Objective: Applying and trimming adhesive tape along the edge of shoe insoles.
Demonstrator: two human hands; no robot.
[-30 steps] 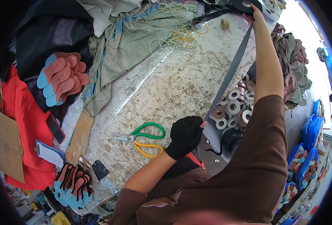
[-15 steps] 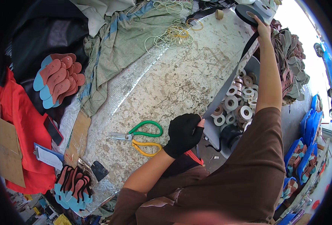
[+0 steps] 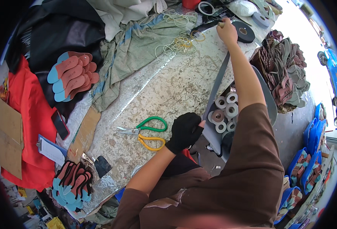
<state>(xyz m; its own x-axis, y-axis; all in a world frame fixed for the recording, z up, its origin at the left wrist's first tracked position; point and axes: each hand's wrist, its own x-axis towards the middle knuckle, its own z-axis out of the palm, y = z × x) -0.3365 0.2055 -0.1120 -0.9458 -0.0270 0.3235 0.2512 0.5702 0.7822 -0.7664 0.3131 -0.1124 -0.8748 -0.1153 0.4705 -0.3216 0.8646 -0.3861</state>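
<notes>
My left hand (image 3: 184, 131), in a black fingerless glove, is closed near the table's front edge. A dark strip (image 3: 216, 82) stretches from beside its thumb up toward my right forearm; its end at the thumb is hard to make out. My bare right hand (image 3: 228, 32) reaches far across, its fingers closed around a small tan roll (image 3: 221, 24). Right beside that hand, a black tape roll (image 3: 243, 32) lies flat on the table. Scissors (image 3: 142, 131) with one green and one yellow handle rest left of my gloved hand, blades pointing left.
A grey bin (image 3: 265, 89) of tape rolls (image 3: 231, 110) stands against the table's right side. Stacked insoles (image 3: 74, 74) lie on black material at left, with strapped insoles (image 3: 73, 185) below. Tangled cord (image 3: 178, 45) and a phone (image 3: 60, 124) are also there.
My right hand has let go of the black roll, now lying on the table, and moved left to the tan roll. My left hand stays closed. The whole view has shifted slightly.
</notes>
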